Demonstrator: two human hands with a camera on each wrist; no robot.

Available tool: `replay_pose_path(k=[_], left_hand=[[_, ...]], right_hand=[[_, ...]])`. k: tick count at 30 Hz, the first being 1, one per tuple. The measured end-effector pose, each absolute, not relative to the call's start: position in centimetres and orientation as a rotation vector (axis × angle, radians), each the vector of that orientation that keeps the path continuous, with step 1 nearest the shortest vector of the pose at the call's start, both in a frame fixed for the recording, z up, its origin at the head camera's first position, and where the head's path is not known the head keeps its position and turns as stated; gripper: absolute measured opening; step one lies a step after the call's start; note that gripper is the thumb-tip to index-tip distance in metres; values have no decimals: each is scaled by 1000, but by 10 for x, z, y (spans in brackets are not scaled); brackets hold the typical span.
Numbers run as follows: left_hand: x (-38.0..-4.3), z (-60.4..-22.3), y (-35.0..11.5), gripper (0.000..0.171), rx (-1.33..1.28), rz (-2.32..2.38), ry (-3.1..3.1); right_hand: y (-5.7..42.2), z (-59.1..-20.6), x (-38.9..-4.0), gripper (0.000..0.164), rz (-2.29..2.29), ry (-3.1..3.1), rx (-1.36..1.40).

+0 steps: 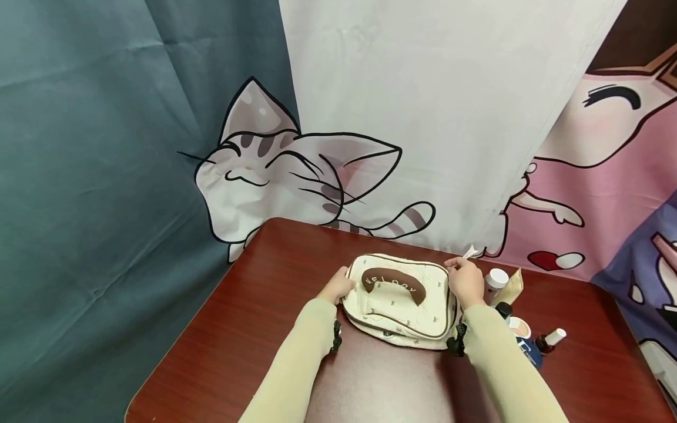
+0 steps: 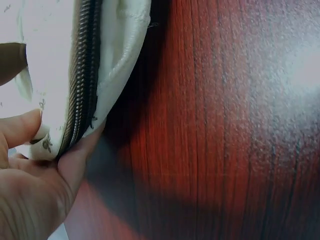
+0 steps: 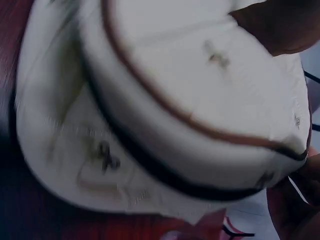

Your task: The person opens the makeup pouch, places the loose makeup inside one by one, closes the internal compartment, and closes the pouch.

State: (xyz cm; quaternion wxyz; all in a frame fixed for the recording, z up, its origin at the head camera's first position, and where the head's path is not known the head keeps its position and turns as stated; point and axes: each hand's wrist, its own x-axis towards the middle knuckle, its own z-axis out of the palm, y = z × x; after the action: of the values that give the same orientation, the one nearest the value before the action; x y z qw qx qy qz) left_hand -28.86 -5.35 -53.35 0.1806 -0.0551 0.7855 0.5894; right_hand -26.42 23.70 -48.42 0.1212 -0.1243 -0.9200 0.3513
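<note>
A cream makeup bag with small bow prints, brown piping and a dark zipper lies on the table. A brown carry handle with white lettering arches over its lid. My left hand grips the bag's left side, the thumb on the lid and the other fingers below the zipper. At the far right corner, my right hand has its fingers curled at the bag's edge, by the end of the zipper line. A small white piece sticks up beside those fingers. What exactly they pinch I cannot tell.
Right of the bag, cosmetics stand close to my right forearm: a white jar, a beige packet, a black cap, a round compact, a blue item and a white-capped bottle. Cartoon-printed curtains hang behind the red-brown table.
</note>
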Motion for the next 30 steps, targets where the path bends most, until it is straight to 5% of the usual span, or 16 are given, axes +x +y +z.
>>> replay_pose_path(k=[14,30], left_hand=[[-293,-533,-49,25,-251,1612,2315],[-298,-535,-44,33,-338,1612,2382]], right_hand=[[251,-469,-255,22,519,-3000,-32],[254,-461,-225,18,533,-3057,5]])
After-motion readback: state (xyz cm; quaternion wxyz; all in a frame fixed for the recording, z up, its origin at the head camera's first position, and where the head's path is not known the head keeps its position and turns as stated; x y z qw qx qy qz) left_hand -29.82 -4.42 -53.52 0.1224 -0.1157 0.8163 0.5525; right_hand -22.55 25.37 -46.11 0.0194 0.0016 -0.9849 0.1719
